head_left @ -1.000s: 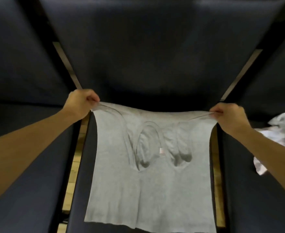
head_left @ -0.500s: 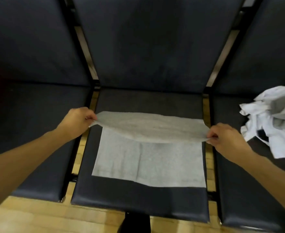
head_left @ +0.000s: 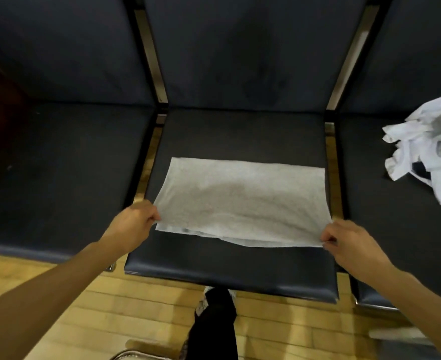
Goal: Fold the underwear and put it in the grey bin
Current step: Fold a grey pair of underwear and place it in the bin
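Item: grey underwear (head_left: 242,201), pale heathered knit, folded over into a wide rectangle; a lower layer shows along the near edge. Location: flat on the middle dark seat (head_left: 240,133) of a row of padded chairs. Left hand (head_left: 133,227) pinches the near left corner, fingers curled; right hand (head_left: 349,245) pinches the near right corner likewise. No label, brand or writing legible. Also present: heap of white and grey garments (head_left: 427,149) on the right-hand seat; wooden floor (head_left: 136,307) below.
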The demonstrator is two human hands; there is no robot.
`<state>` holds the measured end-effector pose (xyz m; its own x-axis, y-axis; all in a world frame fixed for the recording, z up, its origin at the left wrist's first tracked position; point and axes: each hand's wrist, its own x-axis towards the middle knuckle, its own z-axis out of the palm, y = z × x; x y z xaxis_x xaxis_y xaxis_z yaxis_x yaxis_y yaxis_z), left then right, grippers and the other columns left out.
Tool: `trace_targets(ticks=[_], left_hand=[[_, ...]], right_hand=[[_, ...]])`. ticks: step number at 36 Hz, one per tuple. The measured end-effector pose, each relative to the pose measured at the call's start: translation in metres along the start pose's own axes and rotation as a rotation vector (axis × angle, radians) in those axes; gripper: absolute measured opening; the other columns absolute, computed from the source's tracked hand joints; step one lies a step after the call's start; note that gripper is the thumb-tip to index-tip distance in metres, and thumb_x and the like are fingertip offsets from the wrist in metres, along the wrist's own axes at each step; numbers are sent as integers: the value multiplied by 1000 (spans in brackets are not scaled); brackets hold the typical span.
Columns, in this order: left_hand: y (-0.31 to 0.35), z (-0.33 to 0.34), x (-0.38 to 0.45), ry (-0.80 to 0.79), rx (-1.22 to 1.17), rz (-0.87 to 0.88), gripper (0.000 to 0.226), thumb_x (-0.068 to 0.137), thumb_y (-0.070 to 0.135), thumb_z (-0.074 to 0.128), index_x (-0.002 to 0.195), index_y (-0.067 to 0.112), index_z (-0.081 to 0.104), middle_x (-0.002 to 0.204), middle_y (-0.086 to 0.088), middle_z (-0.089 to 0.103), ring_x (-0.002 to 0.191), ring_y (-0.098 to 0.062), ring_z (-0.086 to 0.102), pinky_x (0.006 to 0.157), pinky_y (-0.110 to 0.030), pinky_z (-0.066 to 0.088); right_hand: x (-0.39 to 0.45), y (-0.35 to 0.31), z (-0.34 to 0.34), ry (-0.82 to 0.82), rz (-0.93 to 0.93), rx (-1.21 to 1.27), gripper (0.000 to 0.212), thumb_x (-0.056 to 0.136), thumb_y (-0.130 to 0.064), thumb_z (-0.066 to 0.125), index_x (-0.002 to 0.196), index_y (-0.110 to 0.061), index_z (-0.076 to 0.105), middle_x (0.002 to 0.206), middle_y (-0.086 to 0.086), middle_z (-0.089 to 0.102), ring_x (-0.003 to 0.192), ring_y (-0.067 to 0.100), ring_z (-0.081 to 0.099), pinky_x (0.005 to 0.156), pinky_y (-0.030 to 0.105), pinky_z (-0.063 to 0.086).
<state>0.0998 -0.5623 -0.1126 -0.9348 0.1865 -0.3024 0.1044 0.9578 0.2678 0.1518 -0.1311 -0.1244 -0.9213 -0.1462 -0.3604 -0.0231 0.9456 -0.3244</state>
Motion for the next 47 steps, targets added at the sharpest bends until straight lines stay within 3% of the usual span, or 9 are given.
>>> trace_targets(ticks=[5,9,15,23,29,34,37,42,47], left_hand=[[6,23,-6,-374,372,23,22,92,9,48,108,18,60,115,0,52,98,-14,51,88,-22,44],[23,31,4,-255,472,41,21,86,8,49,103,15,58,112,-2,53,104,-19,49,86,-26,39],[65,41,35,-165,151,-33,23,91,8,42,111,12,50,114,-3,50,100,-20,52,85,-30,47],[126,82,50,-197,63,-150,52,95,50,39,130,11,35,118,-6,51,103,-25,58,84,-39,48],[102,99,61,-132,100,-94,84,37,70,79,92,17,44,75,-2,59,62,-22,59,52,-40,51],[67,70,106,-79,226,31,76,56,67,73,106,16,49,99,-5,58,85,-27,57,73,-48,47],[52,47,156,-103,318,-138,77,78,60,60,133,16,29,130,-7,38,119,-31,40,101,-51,31],[52,30,187,-55,-1,-510,68,86,41,62,135,12,26,134,-8,36,125,-29,37,98,-46,37],[58,39,164,-151,-290,-607,64,83,43,65,127,9,33,127,-9,48,119,-31,47,95,-47,44]], right_hand=[[-7,1,22,-199,-49,-182,16,93,-15,50,101,-23,61,100,-8,52,93,10,54,76,17,37],[0,-5,27,-308,-5,-296,34,89,-13,45,116,-31,54,116,-7,51,111,13,50,90,22,35],[38,-12,19,-137,35,-195,27,60,-1,76,83,-15,72,81,5,65,70,24,62,64,35,51],[137,-84,1,-8,-62,-81,38,88,-7,51,125,-14,57,129,5,48,120,25,44,103,34,33],[202,-111,16,-62,-39,-170,48,92,-15,49,139,-19,39,136,5,41,120,26,42,100,36,34],[223,-100,11,-131,105,-232,44,91,-28,55,131,-19,40,125,5,51,114,25,49,93,36,39],[227,-95,0,-173,313,-11,47,88,-34,61,124,-13,39,119,11,56,109,32,55,84,37,43],[203,-101,16,-355,589,171,55,82,-43,64,120,-8,41,116,16,58,106,35,60,86,38,50],[181,-103,32,-337,705,403,45,82,-42,64,102,-9,40,95,5,52,86,26,55,73,34,47]])
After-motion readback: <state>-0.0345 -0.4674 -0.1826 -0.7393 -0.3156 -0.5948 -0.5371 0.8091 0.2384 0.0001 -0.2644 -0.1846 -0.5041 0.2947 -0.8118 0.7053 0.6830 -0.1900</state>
